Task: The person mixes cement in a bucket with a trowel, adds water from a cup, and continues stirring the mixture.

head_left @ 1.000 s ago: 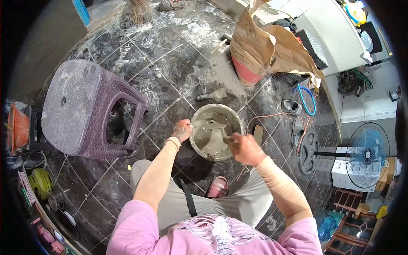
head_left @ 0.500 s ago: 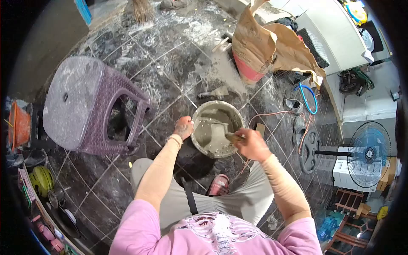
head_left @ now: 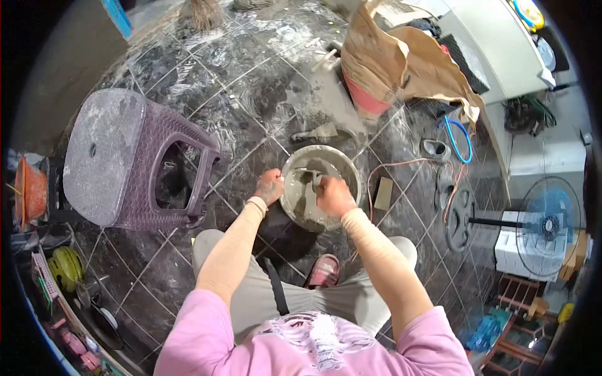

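Note:
A round bucket (head_left: 350, 216) stands on the dark tiled floor between my knees, with wet grey mix (head_left: 308, 210) in it. My left hand (head_left: 270, 187) is closed on the bucket's left rim. Over the inside of the bucket, my right hand (head_left: 334, 196) is closed around a tool's handle; the tool's working end is partly hidden by the hand and the mix. A flat scraper (head_left: 323, 131) lies on the floor just beyond the bucket.
A dusty purple stool (head_left: 106, 156) stands at the left. Beyond the bucket to the right is an open paper sack (head_left: 374, 69). A small block (head_left: 383, 193), an orange cord and a blue hose (head_left: 458, 139) lie right of the bucket. A fan (head_left: 549, 227) stands far right.
My right hand has moved left from the bucket's right rim to over its middle, with the tool still held. My left hand remains at the left rim.

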`<act>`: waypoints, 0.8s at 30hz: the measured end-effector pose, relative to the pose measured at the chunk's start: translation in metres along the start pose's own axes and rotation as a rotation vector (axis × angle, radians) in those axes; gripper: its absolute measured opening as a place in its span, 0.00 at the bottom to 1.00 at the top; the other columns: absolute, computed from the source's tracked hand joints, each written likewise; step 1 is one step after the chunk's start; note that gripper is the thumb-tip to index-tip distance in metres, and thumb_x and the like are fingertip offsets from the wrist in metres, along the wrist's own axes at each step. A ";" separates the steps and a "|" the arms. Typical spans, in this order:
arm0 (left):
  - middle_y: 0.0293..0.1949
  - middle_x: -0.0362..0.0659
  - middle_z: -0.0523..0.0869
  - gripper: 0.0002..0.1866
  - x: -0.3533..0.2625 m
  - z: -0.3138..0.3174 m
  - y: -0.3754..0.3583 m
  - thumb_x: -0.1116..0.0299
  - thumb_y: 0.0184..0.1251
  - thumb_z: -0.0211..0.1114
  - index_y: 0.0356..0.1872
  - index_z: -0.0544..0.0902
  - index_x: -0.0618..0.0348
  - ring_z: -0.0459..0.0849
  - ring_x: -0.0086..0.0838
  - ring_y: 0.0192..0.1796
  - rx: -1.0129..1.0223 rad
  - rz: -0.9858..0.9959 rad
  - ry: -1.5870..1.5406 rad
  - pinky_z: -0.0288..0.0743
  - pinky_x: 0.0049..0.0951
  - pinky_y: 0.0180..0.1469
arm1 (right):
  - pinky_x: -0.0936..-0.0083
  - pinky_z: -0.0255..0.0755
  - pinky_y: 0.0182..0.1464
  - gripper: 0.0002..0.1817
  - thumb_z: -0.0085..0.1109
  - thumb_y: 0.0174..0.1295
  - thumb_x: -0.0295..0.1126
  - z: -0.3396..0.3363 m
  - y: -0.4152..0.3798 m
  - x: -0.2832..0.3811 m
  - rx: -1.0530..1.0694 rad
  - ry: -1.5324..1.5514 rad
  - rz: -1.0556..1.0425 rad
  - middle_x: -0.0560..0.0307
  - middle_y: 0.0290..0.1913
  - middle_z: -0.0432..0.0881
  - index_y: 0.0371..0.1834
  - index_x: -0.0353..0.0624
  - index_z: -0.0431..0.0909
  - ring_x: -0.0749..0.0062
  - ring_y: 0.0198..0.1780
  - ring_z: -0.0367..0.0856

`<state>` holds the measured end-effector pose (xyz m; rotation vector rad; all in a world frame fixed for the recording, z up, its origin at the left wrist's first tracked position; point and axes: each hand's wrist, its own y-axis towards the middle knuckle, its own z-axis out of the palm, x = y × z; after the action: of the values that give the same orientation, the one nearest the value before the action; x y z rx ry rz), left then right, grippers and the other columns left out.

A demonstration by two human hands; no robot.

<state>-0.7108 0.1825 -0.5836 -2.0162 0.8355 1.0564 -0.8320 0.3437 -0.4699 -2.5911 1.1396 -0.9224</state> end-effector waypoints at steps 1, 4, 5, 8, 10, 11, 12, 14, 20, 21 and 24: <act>0.26 0.56 0.76 0.09 0.004 0.003 0.000 0.67 0.58 0.59 0.27 0.74 0.63 0.78 0.48 0.32 -0.040 0.015 0.011 0.70 0.42 0.36 | 0.55 0.72 0.55 0.13 0.55 0.51 0.28 -0.006 0.000 0.001 -0.002 -0.014 0.042 0.29 0.37 0.80 0.38 0.33 0.79 0.41 0.47 0.79; 0.24 0.56 0.75 0.10 0.028 0.017 0.013 0.66 0.59 0.59 0.26 0.73 0.63 0.74 0.46 0.28 -0.156 0.034 0.082 0.69 0.41 0.35 | 0.56 0.73 0.53 0.13 0.57 0.51 0.30 -0.042 -0.027 0.006 -0.041 -0.044 0.002 0.33 0.36 0.81 0.39 0.35 0.79 0.41 0.46 0.80; 0.24 0.56 0.75 0.11 0.013 0.009 0.006 0.66 0.60 0.58 0.25 0.72 0.63 0.73 0.44 0.28 -0.068 -0.027 0.115 0.69 0.41 0.35 | 0.58 0.74 0.51 0.14 0.58 0.51 0.32 -0.057 -0.043 0.004 -0.032 0.013 -0.046 0.35 0.38 0.82 0.40 0.37 0.79 0.41 0.46 0.80; 0.26 0.56 0.77 0.10 -0.004 -0.002 -0.003 0.67 0.62 0.58 0.26 0.72 0.63 0.77 0.44 0.30 -0.019 -0.046 0.071 0.70 0.40 0.37 | 0.56 0.75 0.44 0.17 0.57 0.50 0.27 -0.114 -0.096 0.029 0.019 -0.177 -0.184 0.39 0.31 0.82 0.46 0.39 0.76 0.43 0.39 0.81; 0.26 0.56 0.77 0.10 0.001 0.000 -0.001 0.67 0.62 0.59 0.27 0.73 0.64 0.77 0.44 0.31 -0.025 -0.033 0.076 0.70 0.40 0.38 | 0.57 0.76 0.42 0.18 0.58 0.49 0.26 -0.133 -0.109 0.041 0.114 -0.253 -0.218 0.39 0.29 0.81 0.46 0.39 0.75 0.44 0.37 0.82; 0.26 0.56 0.77 0.10 0.002 0.002 0.002 0.67 0.61 0.60 0.28 0.73 0.64 0.77 0.43 0.31 -0.027 -0.022 0.078 0.70 0.40 0.38 | 0.57 0.77 0.42 0.17 0.58 0.48 0.26 -0.132 -0.104 0.041 0.113 -0.316 -0.242 0.39 0.29 0.81 0.45 0.39 0.75 0.44 0.36 0.82; 0.27 0.56 0.77 0.10 0.000 0.003 0.002 0.67 0.61 0.60 0.28 0.74 0.64 0.78 0.44 0.31 -0.013 -0.040 0.069 0.71 0.40 0.39 | 0.57 0.77 0.41 0.17 0.59 0.48 0.27 -0.124 -0.098 0.038 0.117 -0.376 -0.265 0.39 0.30 0.82 0.44 0.38 0.75 0.45 0.36 0.82; 0.27 0.57 0.78 0.09 -0.004 -0.002 0.002 0.68 0.61 0.60 0.29 0.74 0.65 0.78 0.44 0.32 0.010 -0.083 0.056 0.71 0.40 0.40 | 0.58 0.78 0.41 0.16 0.59 0.48 0.27 -0.105 -0.077 0.034 0.178 -0.503 -0.290 0.40 0.31 0.82 0.43 0.38 0.74 0.46 0.36 0.83; 0.24 0.54 0.73 0.10 0.001 -0.002 0.001 0.69 0.60 0.58 0.27 0.70 0.65 0.73 0.40 0.28 0.015 0.027 0.093 0.68 0.39 0.36 | 0.59 0.79 0.40 0.16 0.59 0.49 0.27 -0.038 0.000 0.019 0.349 -0.626 -0.332 0.41 0.33 0.83 0.44 0.39 0.75 0.48 0.38 0.84; 0.23 0.54 0.72 0.10 0.000 -0.002 0.004 0.69 0.60 0.58 0.26 0.70 0.65 0.72 0.40 0.28 -0.009 0.057 0.105 0.68 0.39 0.36 | 0.59 0.79 0.40 0.16 0.58 0.48 0.27 -0.040 0.003 0.020 0.327 -0.619 -0.312 0.40 0.33 0.83 0.43 0.39 0.76 0.48 0.39 0.84; 0.23 0.55 0.73 0.10 -0.008 -0.005 0.007 0.69 0.60 0.57 0.26 0.71 0.65 0.73 0.39 0.28 0.003 -0.075 0.041 0.69 0.39 0.37 | 0.56 0.78 0.40 0.24 0.58 0.45 0.27 -0.043 -0.017 0.002 0.260 -0.536 -0.252 0.37 0.31 0.81 0.51 0.41 0.75 0.46 0.35 0.83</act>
<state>-0.7179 0.1762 -0.5765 -2.0563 0.7751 0.9745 -0.8461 0.3576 -0.4286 -2.5597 0.5255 -0.3353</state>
